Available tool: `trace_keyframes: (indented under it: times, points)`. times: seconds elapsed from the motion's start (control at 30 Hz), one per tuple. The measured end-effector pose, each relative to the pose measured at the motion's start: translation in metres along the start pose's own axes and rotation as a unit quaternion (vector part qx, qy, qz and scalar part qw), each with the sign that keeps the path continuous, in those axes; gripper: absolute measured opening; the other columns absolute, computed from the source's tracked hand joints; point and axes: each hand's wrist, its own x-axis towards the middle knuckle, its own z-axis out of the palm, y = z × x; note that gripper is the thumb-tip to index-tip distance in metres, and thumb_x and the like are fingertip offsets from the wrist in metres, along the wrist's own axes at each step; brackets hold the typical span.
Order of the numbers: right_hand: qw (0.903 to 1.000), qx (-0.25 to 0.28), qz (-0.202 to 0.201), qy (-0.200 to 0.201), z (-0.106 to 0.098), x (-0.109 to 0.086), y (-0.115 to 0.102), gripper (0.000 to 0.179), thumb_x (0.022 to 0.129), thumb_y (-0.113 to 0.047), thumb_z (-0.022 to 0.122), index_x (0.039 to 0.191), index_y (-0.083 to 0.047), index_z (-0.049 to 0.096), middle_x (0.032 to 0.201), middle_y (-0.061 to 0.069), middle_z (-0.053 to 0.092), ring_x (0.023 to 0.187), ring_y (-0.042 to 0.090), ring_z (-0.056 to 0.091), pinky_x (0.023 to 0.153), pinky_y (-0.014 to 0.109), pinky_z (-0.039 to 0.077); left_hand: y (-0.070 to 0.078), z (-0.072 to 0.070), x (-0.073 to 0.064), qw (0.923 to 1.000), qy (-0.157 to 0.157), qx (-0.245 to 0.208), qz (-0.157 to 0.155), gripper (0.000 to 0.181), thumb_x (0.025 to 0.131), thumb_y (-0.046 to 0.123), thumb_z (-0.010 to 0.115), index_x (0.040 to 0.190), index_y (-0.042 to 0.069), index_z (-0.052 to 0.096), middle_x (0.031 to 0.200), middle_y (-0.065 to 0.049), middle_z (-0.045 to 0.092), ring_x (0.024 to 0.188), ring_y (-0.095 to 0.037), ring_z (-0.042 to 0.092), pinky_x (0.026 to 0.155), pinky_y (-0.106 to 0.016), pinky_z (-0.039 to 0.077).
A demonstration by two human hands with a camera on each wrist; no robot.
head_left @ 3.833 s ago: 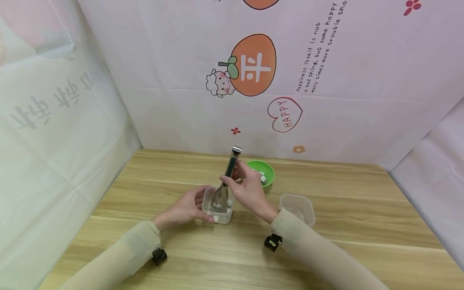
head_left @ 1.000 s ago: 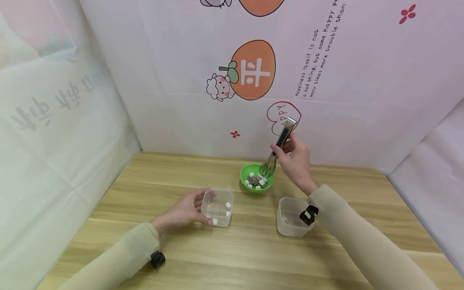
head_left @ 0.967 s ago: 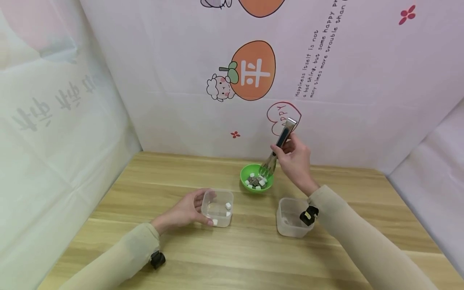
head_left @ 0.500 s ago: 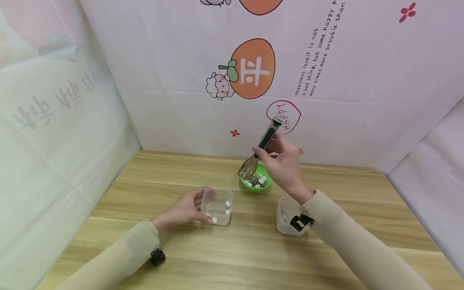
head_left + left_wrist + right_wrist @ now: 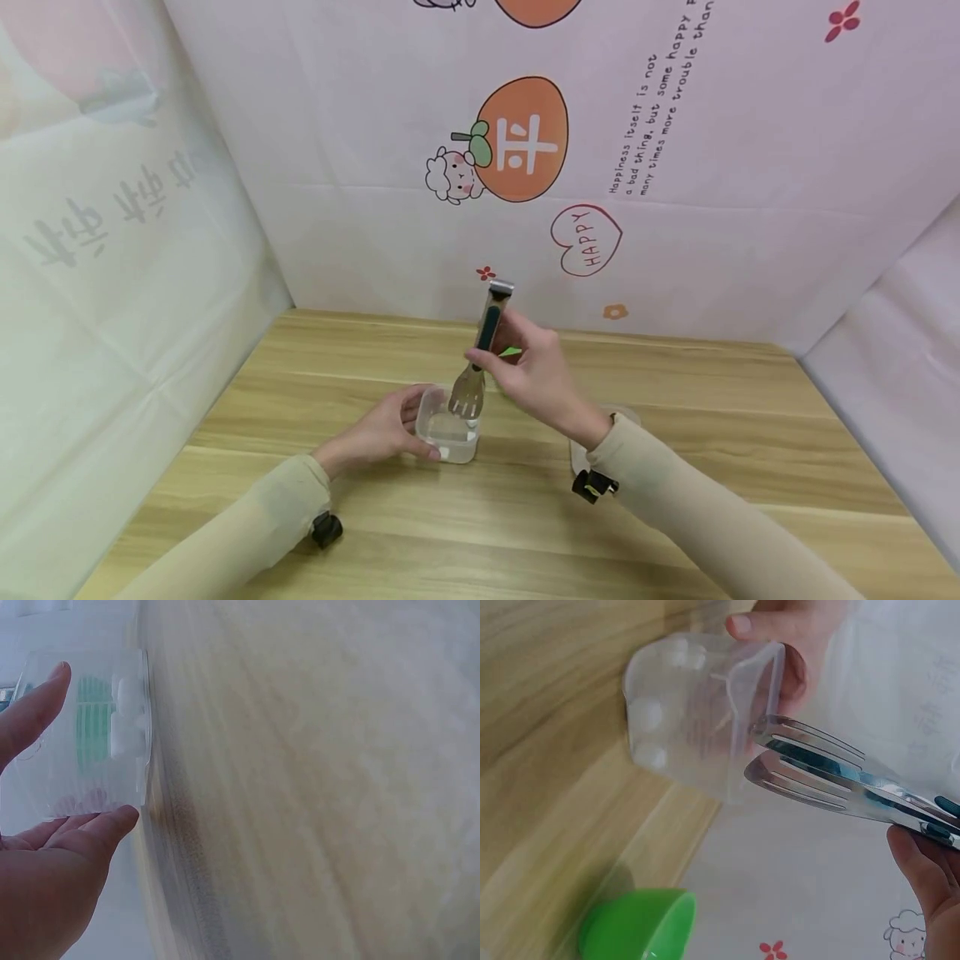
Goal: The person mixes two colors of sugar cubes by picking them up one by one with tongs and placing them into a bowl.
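Observation:
My left hand [image 5: 378,429] holds a clear plastic container [image 5: 461,452] at its left side, thumb at the front and fingers round the back. Several small white cubes [image 5: 649,716] lie on its bottom. The right hand [image 5: 543,383] grips metal serving tongs [image 5: 490,327] with dark handle inlays, thumb on one arm and fingers on the other. Slotted tong heads point down over the container's opening. In the right wrist view those heads stand slightly apart at the rim, with nothing seen between them. The left wrist view shows white cubes [image 5: 129,735] through the container wall.
A green bowl [image 5: 641,926] stands behind the right hand, mostly hidden in the head view. Another clear container [image 5: 580,458] sits to the right, partly covered by the right sleeve. A printed cloth wall [image 5: 375,250] rises behind the wooden table [image 5: 465,533].
The right hand has carried the tongs left from the green bowl to above the left container. The left hand and its container have stayed in place.

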Motion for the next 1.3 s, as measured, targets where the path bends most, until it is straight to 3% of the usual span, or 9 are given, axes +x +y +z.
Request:
trace_keyframes:
  times: [0.47, 0.83, 1.07, 1.3]
  points:
    - [0.997, -0.024, 0.013, -0.072, 0.026, -0.014, 0.014, 0.027, 0.091, -0.002, 0.083, 0.11, -0.008, 0.065, 0.085, -0.002, 0.074, 0.071, 0.012, 0.071, 0.06, 0.031, 0.063, 0.0, 0.0, 0.0, 0.9999, 0.006, 0.002, -0.014, 0.102, 0.078, 0.003, 0.092, 0.16, -0.004, 0.033, 0.16, -0.024, 0.043, 0.147, -0.041, 0.042, 0.12, -0.05, 0.039]
    - [0.9936, -0.067, 0.041, -0.082, 0.03, -0.012, 0.019, 0.031, 0.092, -0.003, 0.082, 0.117, -0.01, 0.065, 0.082, -0.003, 0.072, 0.071, 0.009, 0.069, 0.058, 0.03, 0.061, 0.0, 0.0, 0.0, 1.0, 0.006, 0.002, -0.004, 0.098, 0.079, 0.0, 0.092, 0.159, -0.001, 0.037, 0.161, -0.022, 0.044, 0.148, -0.04, 0.041, 0.121, -0.05, 0.038]
    - [0.9923, -0.069, 0.041, -0.095, 0.034, -0.011, 0.023, 0.032, 0.092, -0.001, 0.081, 0.117, -0.009, 0.064, 0.081, -0.003, 0.071, 0.069, 0.008, 0.068, 0.055, 0.027, 0.059, 0.001, 0.0, 0.0, 0.9999, 0.006, -0.005, -0.007, 0.099, 0.078, 0.0, 0.092, 0.159, -0.002, 0.035, 0.16, -0.022, 0.045, 0.148, -0.039, 0.042, 0.12, -0.049, 0.039]
    - [0.9943, -0.057, 0.04, -0.081, 0.037, -0.012, 0.024, 0.032, 0.092, 0.001, 0.081, 0.117, -0.008, 0.064, 0.078, -0.002, 0.071, 0.066, 0.013, 0.069, 0.052, 0.027, 0.058, -0.001, 0.0, 0.0, 0.9999, 0.006, -0.004, -0.01, 0.099, 0.079, 0.001, 0.092, 0.16, -0.003, 0.034, 0.161, -0.022, 0.043, 0.148, -0.04, 0.041, 0.12, -0.049, 0.04]
